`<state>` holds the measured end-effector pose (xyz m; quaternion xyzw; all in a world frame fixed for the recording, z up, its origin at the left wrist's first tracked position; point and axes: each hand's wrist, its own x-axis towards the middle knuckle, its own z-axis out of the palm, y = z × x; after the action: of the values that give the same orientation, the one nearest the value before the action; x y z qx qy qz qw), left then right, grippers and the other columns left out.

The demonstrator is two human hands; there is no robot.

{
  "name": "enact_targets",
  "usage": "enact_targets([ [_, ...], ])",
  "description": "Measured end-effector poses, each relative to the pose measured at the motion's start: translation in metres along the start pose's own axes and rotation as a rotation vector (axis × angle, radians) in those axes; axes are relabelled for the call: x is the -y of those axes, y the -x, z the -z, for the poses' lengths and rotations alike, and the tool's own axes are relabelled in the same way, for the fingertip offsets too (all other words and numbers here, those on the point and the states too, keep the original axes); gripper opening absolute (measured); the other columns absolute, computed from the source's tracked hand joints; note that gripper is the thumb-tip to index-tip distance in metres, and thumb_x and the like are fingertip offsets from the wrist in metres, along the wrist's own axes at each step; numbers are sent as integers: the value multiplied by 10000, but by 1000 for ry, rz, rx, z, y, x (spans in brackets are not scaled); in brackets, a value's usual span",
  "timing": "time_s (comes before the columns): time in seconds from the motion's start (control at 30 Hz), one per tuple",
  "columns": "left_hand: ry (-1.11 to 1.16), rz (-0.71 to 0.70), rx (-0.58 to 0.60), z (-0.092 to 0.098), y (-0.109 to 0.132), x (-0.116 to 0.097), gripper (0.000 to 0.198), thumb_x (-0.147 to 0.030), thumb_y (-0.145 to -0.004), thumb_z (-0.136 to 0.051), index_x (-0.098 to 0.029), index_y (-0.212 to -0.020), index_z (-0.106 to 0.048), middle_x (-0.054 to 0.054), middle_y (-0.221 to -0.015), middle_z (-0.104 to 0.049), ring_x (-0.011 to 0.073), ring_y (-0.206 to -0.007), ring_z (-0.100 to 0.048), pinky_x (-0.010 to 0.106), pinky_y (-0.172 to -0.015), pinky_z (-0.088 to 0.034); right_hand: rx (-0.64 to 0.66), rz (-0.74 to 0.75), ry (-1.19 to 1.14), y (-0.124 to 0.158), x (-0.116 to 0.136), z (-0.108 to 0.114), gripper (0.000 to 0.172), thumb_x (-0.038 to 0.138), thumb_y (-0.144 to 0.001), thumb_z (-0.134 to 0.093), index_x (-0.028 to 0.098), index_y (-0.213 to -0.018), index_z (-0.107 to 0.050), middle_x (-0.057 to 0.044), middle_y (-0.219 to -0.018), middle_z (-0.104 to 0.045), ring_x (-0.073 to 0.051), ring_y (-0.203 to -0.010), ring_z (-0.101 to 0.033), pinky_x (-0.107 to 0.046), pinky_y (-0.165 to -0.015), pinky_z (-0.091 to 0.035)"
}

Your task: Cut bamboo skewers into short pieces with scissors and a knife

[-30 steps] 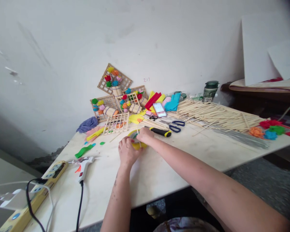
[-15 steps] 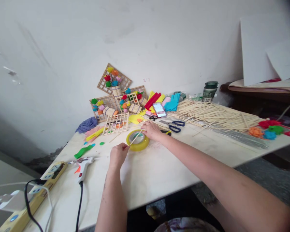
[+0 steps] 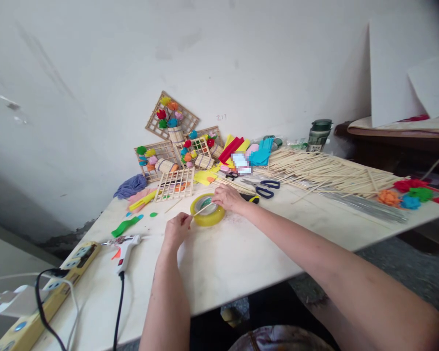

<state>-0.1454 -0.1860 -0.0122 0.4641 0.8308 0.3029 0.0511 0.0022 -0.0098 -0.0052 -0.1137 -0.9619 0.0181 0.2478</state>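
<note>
A thin wooden stick (image 3: 203,209) spans the gap between my hands, above a roll of yellowish clear tape (image 3: 209,220) lying flat on the table. My left hand (image 3: 177,230) pinches the near left end of the stick, just left of the roll. At the other end, my right hand (image 3: 227,198) has its fingers closed on the stick over the roll's far right rim. The fingertips partly hide both ends. Behind my right hand lie scissors with dark blue handles (image 3: 265,189).
A white glue gun (image 3: 129,253) and a yellow power strip (image 3: 66,287) with cables lie at left. Stick lattices with colourful flowers (image 3: 173,187) stand behind. Many loose sticks (image 3: 329,173) and metal wires (image 3: 369,209) spread rightward. A green-lidded bottle (image 3: 319,135) stands by the wall.
The stick now lies at a flatter angle over the tape roll. My left hand has shifted slightly left and up, still pinching it; my right hand keeps its hold.
</note>
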Motion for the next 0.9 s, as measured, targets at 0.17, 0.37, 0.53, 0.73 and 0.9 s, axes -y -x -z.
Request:
enact_targets([
  [0.17,21,4,-1,-1,-1,4,322,-467,-732,-408,-191,-654,-553,-29,-518,-549,107,-517,-489,211,-543,-357,-26,40,-37,3,1,-4,186,286,-808,-519,216,-871,-679,-42,-830,-609,-179,-899,-454,-272,-755,-333],
  [0.37,58,20,1,-2,-2,0,296,-446,-712,-426,-182,-640,-540,-35,-501,-524,101,-498,-453,207,-509,-332,-49,58,-86,8,6,-9,223,346,-807,-517,219,-903,-673,-34,-906,-620,-177,-881,-455,-290,-774,-323],
  [0.53,62,11,-15,-4,-4,-1,256,-413,-710,-441,-184,-650,-537,-30,-523,-550,107,-522,-475,210,-531,-341,-8,59,-145,16,17,-7,439,518,-730,-543,203,-1024,-628,-54,-1042,-594,-211,-973,-446,-334,-821,-318],
  [0.73,157,22,-18,-11,-11,7,240,-401,-737,-432,-187,-705,-535,-9,-645,-621,102,-530,-501,211,-556,-369,66,61,-96,18,16,-11,530,503,-691,-596,187,-1116,-574,-103,-1108,-564,-238,-1080,-420,-367,-873,-289],
  [0.9,-43,58,-158,-16,-19,5,240,-360,-780,-390,-190,-752,-557,33,-793,-627,120,-666,-544,215,-612,-368,50,30,-76,4,14,-22,516,518,-691,-586,209,-1105,-581,-99,-1103,-566,-236,-1066,-435,-367,-867,-286],
])
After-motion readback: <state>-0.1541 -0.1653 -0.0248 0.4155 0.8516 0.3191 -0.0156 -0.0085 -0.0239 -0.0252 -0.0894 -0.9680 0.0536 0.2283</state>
